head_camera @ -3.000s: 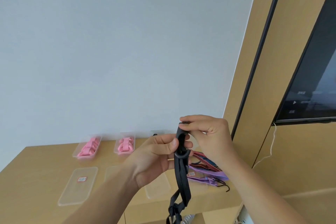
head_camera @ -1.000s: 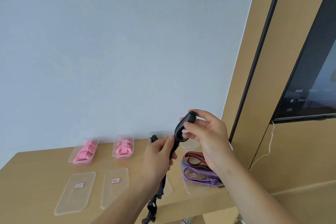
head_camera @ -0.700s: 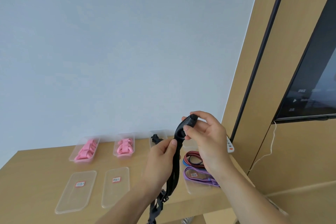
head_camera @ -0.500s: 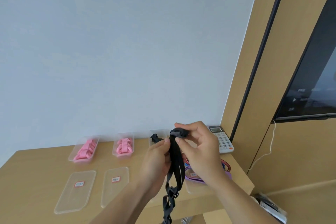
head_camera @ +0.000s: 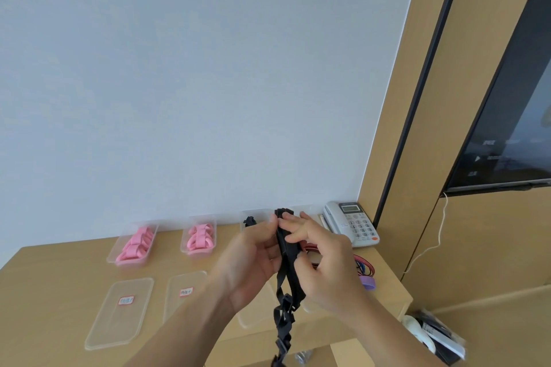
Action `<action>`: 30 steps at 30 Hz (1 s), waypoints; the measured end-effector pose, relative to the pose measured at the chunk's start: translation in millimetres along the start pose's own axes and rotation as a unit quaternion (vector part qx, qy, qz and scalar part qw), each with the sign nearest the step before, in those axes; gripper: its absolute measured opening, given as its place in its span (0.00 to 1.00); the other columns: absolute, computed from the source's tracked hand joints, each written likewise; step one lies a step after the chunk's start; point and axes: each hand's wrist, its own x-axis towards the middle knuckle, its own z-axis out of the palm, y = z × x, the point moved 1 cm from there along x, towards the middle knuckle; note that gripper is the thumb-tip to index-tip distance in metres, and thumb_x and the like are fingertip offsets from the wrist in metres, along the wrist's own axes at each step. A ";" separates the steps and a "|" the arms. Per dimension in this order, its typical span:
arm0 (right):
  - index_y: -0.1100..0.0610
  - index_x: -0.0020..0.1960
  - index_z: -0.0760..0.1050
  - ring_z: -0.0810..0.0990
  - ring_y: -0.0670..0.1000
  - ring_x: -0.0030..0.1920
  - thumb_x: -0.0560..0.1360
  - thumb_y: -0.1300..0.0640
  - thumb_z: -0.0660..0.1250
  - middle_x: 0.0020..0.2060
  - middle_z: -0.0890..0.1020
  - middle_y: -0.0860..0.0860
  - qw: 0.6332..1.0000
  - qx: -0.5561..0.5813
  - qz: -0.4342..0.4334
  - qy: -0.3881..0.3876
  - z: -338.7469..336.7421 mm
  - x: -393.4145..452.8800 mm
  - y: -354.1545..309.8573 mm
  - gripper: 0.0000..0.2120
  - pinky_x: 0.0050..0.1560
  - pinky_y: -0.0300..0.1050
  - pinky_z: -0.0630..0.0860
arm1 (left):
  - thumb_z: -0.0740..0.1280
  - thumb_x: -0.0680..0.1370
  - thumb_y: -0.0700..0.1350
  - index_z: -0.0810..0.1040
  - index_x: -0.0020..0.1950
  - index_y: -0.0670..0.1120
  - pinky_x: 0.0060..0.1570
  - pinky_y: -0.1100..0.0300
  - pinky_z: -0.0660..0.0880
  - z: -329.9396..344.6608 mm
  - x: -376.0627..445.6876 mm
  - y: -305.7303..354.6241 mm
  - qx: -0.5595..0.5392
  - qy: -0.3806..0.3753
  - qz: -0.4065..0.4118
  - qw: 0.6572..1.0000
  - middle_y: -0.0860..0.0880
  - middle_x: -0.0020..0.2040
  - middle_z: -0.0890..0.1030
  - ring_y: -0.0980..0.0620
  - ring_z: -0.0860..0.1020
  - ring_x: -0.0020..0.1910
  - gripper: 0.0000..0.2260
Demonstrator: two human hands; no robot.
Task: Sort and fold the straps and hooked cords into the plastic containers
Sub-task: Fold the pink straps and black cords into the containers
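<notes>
Two hands hold one black strap (head_camera: 286, 259) upright above a light wooden counter (head_camera: 53, 271). The left hand (head_camera: 253, 259) grips the strap from the left side, thumb up near its folded top. The right hand (head_camera: 323, 265) pinches the same strap from the right, fingers curled round it. The strap's loose lower end, with a buckle on it, hangs down past the counter's front edge.

Along the wall stand two clear plastic containers filled with folded pink straps: one on the left (head_camera: 132, 244), one to its right (head_camera: 199, 237). A third clear container (head_camera: 250, 219) behind the hands holds something black, mostly hidden. Two clear lids lie flat in front: the left lid (head_camera: 120, 311) and the right lid (head_camera: 183, 292), each with one small white label edged in red; the writing is too small to read. Part of another clear lid (head_camera: 256, 311) shows below the hands.

To the right lie red and blue cords (head_camera: 365, 265) and one purple strap (head_camera: 368, 282). One grey desk telephone (head_camera: 351, 223) sits in the corner, its brand unreadable
</notes>
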 end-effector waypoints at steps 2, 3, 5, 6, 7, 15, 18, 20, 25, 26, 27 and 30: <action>0.61 0.46 0.77 0.81 0.45 0.63 0.68 0.72 0.60 0.54 0.86 0.47 0.999 0.039 0.036 0.000 -6.3 1.2 -2.1 0.12 0.70 0.39 0.70 | 0.66 0.81 0.41 0.80 0.62 0.34 0.54 0.51 0.81 -1.6 -1.9 -0.8 0.030 -0.054 0.001 0.998 0.37 0.56 0.83 0.42 0.83 0.54 0.14; 0.59 0.46 0.76 0.82 0.46 0.61 0.70 0.71 0.61 0.52 0.87 0.46 0.997 0.057 0.054 0.000 -9.6 2.3 -2.8 0.11 0.67 0.37 0.71 | 0.67 0.80 0.39 0.80 0.63 0.34 0.53 0.53 0.81 -1.9 -2.5 -1.4 0.044 -0.077 0.004 0.996 0.38 0.54 0.82 0.43 0.83 0.53 0.13; 0.58 0.46 0.76 0.84 0.47 0.58 0.73 0.69 0.64 0.49 0.87 0.45 0.995 0.071 0.075 0.003 -14.2 4.4 -4.0 0.08 0.61 0.33 0.73 | 0.68 0.80 0.35 0.79 0.64 0.33 0.50 0.55 0.80 -0.7 -2.8 -3.1 0.063 -0.097 0.012 0.993 0.39 0.51 0.82 0.44 0.83 0.49 0.13; 0.58 0.46 0.77 0.84 0.47 0.56 0.74 0.69 0.66 0.47 0.87 0.44 0.994 0.072 0.080 0.005 -15.6 4.7 -4.0 0.07 0.60 0.33 0.73 | 0.68 0.79 0.33 0.79 0.64 0.33 0.49 0.56 0.80 0.1 -2.6 -3.8 0.069 -0.097 0.016 0.993 0.39 0.50 0.82 0.45 0.84 0.48 0.14; 0.58 0.46 0.77 0.84 0.46 0.56 0.74 0.70 0.68 0.47 0.87 0.43 0.994 0.067 0.086 0.010 -16.5 5.2 -3.8 0.08 0.59 0.34 0.74 | 0.67 0.78 0.32 0.79 0.64 0.33 0.49 0.56 0.80 1.0 -2.5 -4.3 0.072 -0.096 0.019 0.993 0.39 0.49 0.83 0.44 0.84 0.48 0.14; 0.50 0.60 0.82 0.82 0.46 0.56 0.74 0.54 0.76 0.54 0.85 0.46 0.942 0.110 0.306 -0.089 -24.2 20.9 -2.7 0.14 0.62 0.52 0.78 | 0.63 0.75 0.26 0.74 0.71 0.37 0.61 0.50 0.78 2.0 -6.0 4.9 0.150 -0.122 0.048 0.980 0.36 0.60 0.83 0.40 0.83 0.56 0.24; 0.57 0.55 0.84 0.83 0.61 0.56 0.77 0.61 0.72 0.52 0.86 0.58 0.924 0.183 0.303 -0.146 -31.3 24.7 -8.2 0.08 0.61 0.60 0.77 | 0.65 0.72 0.29 0.56 0.81 0.37 0.64 0.47 0.76 0.8 -4.3 5.9 0.177 -0.097 0.036 0.979 0.38 0.61 0.83 0.41 0.83 0.57 0.38; 0.60 0.54 0.84 0.81 0.68 0.55 0.76 0.64 0.72 0.51 0.85 0.64 0.922 0.207 0.300 -0.128 -32.6 25.4 -8.6 0.08 0.57 0.64 0.77 | 0.67 0.72 0.29 0.48 0.83 0.41 0.62 0.49 0.77 1.7 -4.3 5.3 0.188 -0.076 0.039 0.979 0.41 0.57 0.85 0.42 0.83 0.56 0.43; 0.59 0.53 0.83 0.84 0.60 0.53 0.75 0.67 0.73 0.48 0.87 0.58 0.937 0.187 0.287 -0.072 -33.2 27.8 -7.7 0.08 0.61 0.60 0.78 | 0.68 0.79 0.39 0.51 0.82 0.51 0.60 0.55 0.77 0.7 -9.2 -4.8 0.249 -0.071 0.032 0.965 0.48 0.53 0.87 0.48 0.84 0.55 0.37; 0.58 0.52 0.82 0.85 0.59 0.53 0.75 0.66 0.73 0.47 0.87 0.56 0.940 0.181 0.284 -0.057 -35.1 29.3 -8.0 0.08 0.63 0.60 0.78 | 0.68 0.79 0.42 0.58 0.80 0.50 0.59 0.55 0.77 -1.3 -10.6 -8.9 0.261 -0.064 0.030 0.963 0.46 0.54 0.86 0.47 0.84 0.56 0.32; 0.58 0.52 0.82 0.85 0.58 0.52 0.74 0.66 0.73 0.47 0.87 0.55 0.941 0.180 0.284 -0.044 -36.9 30.9 -8.5 0.08 0.63 0.59 0.78 | 0.67 0.79 0.45 0.66 0.77 0.48 0.58 0.55 0.77 -1.8 -13.2 -13.2 0.261 -0.056 0.031 0.963 0.43 0.54 0.86 0.46 0.84 0.56 0.26; 0.61 0.52 0.82 0.85 0.60 0.51 0.75 0.67 0.72 0.48 0.86 0.60 0.934 0.203 0.294 -0.007 -38.6 34.2 -10.8 0.07 0.60 0.56 0.80 | 0.65 0.82 0.48 0.78 0.64 0.41 0.55 0.56 0.78 4.8 -20.6 -24.8 0.264 -0.069 0.048 0.961 0.43 0.48 0.83 0.45 0.83 0.49 0.14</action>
